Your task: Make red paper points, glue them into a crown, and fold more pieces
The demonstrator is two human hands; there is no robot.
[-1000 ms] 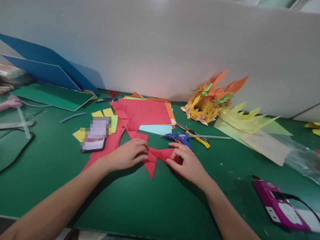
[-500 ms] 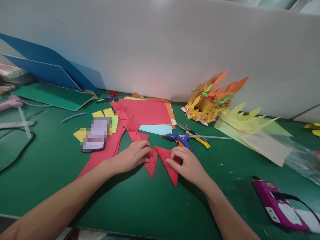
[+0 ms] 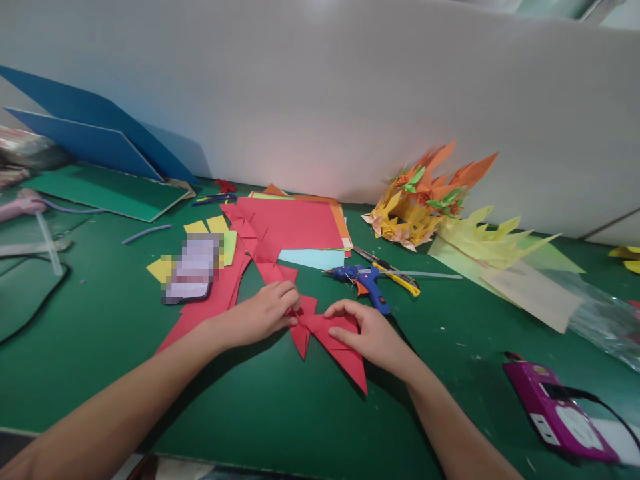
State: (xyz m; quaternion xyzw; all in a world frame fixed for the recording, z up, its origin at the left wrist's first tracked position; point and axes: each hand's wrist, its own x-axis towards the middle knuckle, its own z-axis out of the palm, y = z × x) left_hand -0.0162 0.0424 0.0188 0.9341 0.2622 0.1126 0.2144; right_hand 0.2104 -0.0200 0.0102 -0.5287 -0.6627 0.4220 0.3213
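Head view: what's under the right hand (image 3: 373, 337)?
— A red folded triangle (image 3: 345, 352), just below the frame's centre, its left tip at a red zigzag strip (image 3: 273, 272). Thumb and forefinger stand parted on it; I can't tell if they grip.
— And the left hand (image 3: 265, 310)?
— Its fingers curl over the strip's near end, grip unclear.

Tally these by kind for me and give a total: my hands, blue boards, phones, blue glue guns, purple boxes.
Hands: 2, left hand and right hand, both on red paper
Blue boards: 2
Phone: 1
Blue glue gun: 1
Purple box: 1
Total: 7
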